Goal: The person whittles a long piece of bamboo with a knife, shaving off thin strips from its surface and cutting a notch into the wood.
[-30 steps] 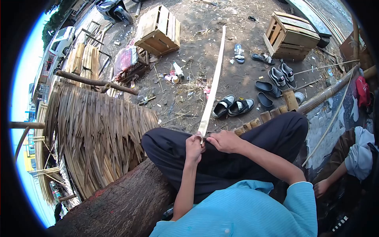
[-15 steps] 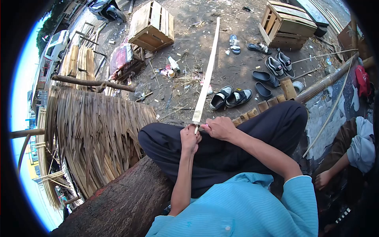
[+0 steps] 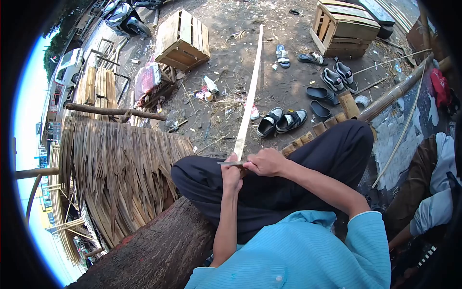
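A long pale strip [image 3: 250, 91], like split bamboo, stretches away from my lap over the ground. My left hand [image 3: 232, 174] is closed round its near end. My right hand [image 3: 266, 162] is closed on the handle of a knife, most of which the fingers hide. The thin knife blade [image 3: 231, 163] lies crosswise over the strip at my left hand. Both hands are close together above my dark trousers [image 3: 317, 159].
Left are a thatch panel [image 3: 125, 159] and a thick log [image 3: 159, 241]. Ahead are two wooden crates [image 3: 185, 41], [image 3: 344, 29] and several shoes [image 3: 291, 119]. A bamboo pole [image 3: 394, 91] runs at right, near another person's sleeve [image 3: 433, 212].
The knife blade now shows crosswise over the strip, and both hands sit slightly lower in view. At right, the other person's arm has shifted and their hand is now mostly hidden.
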Available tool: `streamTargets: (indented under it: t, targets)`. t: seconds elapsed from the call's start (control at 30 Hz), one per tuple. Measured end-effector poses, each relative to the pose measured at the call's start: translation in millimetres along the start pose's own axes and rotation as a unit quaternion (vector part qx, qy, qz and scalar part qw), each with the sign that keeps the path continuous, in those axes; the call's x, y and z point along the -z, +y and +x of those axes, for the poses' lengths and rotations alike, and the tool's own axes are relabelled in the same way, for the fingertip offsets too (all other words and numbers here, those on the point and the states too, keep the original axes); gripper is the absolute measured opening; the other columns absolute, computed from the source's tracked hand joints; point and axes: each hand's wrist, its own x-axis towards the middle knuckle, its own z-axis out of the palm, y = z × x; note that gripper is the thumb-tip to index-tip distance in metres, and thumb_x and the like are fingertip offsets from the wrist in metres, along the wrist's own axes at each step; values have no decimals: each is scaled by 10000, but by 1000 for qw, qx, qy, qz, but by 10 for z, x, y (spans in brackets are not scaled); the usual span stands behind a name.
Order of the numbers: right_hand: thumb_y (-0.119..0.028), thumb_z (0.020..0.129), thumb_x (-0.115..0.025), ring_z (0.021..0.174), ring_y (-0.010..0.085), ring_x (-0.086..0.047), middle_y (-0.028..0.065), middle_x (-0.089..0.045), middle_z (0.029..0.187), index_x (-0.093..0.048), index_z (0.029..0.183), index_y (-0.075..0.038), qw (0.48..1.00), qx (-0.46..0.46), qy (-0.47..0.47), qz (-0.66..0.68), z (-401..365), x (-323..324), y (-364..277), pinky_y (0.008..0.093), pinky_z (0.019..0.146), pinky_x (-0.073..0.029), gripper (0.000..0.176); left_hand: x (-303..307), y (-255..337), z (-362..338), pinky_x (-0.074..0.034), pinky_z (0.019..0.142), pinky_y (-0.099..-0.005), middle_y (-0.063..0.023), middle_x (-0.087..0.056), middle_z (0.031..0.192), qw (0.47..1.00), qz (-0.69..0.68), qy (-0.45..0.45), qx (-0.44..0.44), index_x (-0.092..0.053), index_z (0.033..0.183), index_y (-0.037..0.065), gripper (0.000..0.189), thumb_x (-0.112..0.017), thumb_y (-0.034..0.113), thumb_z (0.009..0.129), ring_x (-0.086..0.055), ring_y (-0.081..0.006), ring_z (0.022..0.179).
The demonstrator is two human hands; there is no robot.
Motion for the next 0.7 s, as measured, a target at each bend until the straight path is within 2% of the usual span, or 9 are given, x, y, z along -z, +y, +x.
streamTargets:
  t: [0.03, 0.13, 0.17, 0.3, 0.4, 0.43, 0.53, 0.57, 0.7]
  targets:
    - [-475, 943, -449, 604, 420, -620, 203, -606, 610, -618, 772, -75, 1000, -18, 16, 0, 12, -33, 29, 527, 555, -486, 467, -46, 30, -19, -222, 365, -241, 24, -371, 528, 1000, -3, 28, 12, -471, 764, 66, 319, -431, 253, 1020, -304, -57, 380]
    - [-472, 937, -460, 606, 405, -623, 200, -606, 610, -609, 765, -77, 996, -79, 36, -21, 128, 48, 154, 526, 552, -484, 456, 130, 12, 54, -252, 365, -230, 15, -415, 538, 997, -44, -68, 16, -492, 785, 58, 312, -436, 259, 1017, -342, -59, 385]
    - [-474, 937, -459, 600, 390, -626, 195, -606, 605, -612, 751, -79, 996, -58, 72, -12, 127, -53, 174, 513, 533, -483, 463, 161, 12, 100, -245, 364, -234, 19, -408, 535, 996, -44, -75, 16, -507, 817, 50, 303, -432, 263, 1019, -334, -58, 384]
    - [-487, 947, -435, 585, 377, -628, 181, -606, 591, -620, 727, -68, 999, 34, 6, -11, 47, -32, 31, 489, 515, -489, 508, -2, 18, 13, -188, 363, -243, 39, -317, 512, 1000, 4, 6, 20, -504, 842, 53, 280, -418, 248, 1024, -251, -51, 375]
    - [-477, 954, -423, 591, 387, -625, 197, -607, 606, -607, 729, -55, 992, -100, 55, -59, 158, 96, 178, 503, 545, -492, 513, 31, 111, -58, -191, 359, -241, 40, -321, 515, 998, -18, -47, 40, -503, 840, 54, 276, -419, 243, 1023, -261, -50, 372]
    - [-475, 954, -418, 603, 390, -627, 201, -609, 612, -608, 730, -46, 991, -117, 28, -52, 182, 130, 112, 500, 564, -497, 521, 63, 84, -20, -188, 361, -241, 42, -308, 512, 997, -35, -55, 27, -501, 836, 54, 285, -412, 247, 1026, -256, -50, 370]
    - [-491, 950, -420, 617, 382, -635, 193, -614, 613, -617, 735, -44, 999, -32, 35, -27, 115, 96, 60, 481, 560, -505, 534, 53, 134, -76, -189, 366, -239, 42, -302, 506, 997, -17, -66, 26, -497, 830, 55, 295, -404, 251, 1029, -248, -51, 368]
    - [-497, 946, -424, 622, 376, -637, 186, -620, 618, -626, 733, -48, 999, -5, -10, -35, 79, 74, 45, 471, 559, -508, 536, 145, 6, -21, -189, 368, -236, 42, -300, 502, 998, -11, -58, 36, -501, 834, 44, 307, -397, 255, 1031, -245, -52, 366]
    - [-484, 947, -429, 634, 371, -640, 191, -625, 637, -626, 709, -53, 992, -106, 8, -66, 199, 255, 218, 477, 570, -506, 530, 75, 68, -60, -191, 367, -233, 41, -303, 504, 997, -16, -75, 28, -512, 853, 16, 321, -401, 259, 1030, -242, -53, 368]
